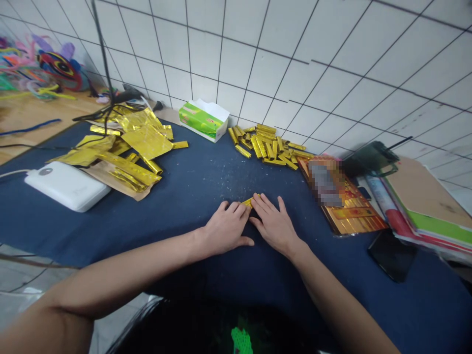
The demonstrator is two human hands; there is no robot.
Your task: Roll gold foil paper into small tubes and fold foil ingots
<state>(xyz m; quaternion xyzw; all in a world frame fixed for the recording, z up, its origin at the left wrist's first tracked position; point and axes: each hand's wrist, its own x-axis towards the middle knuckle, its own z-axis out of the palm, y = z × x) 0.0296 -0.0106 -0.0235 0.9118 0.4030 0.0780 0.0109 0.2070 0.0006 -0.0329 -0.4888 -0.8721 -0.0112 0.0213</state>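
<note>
A narrow gold foil roll (249, 202) lies on the dark blue cloth in front of me, its middle showing between my fingertips. My left hand (226, 227) rests palm down over its left end, fingers slightly bent and thumb stretched out. Over the right end lies my right hand (273, 221), with fingers extended and thumb apart. Both hands press on the roll from above, and their fingers cover its ends. Beyond them, against the wall, is a heap of short gold foil rolls (267, 144). Loose gold foil sheets (147, 140) are piled at the left.
A white power bank (66, 186) with a cable sits left. At the wall stands a green tissue pack (204, 119). To the right are an orange-gold packet (354, 212), a dark mug (372, 158), a black phone (393, 255) and stacked folders (427, 196). Coloured pipe cleaners (25, 69) lie far left.
</note>
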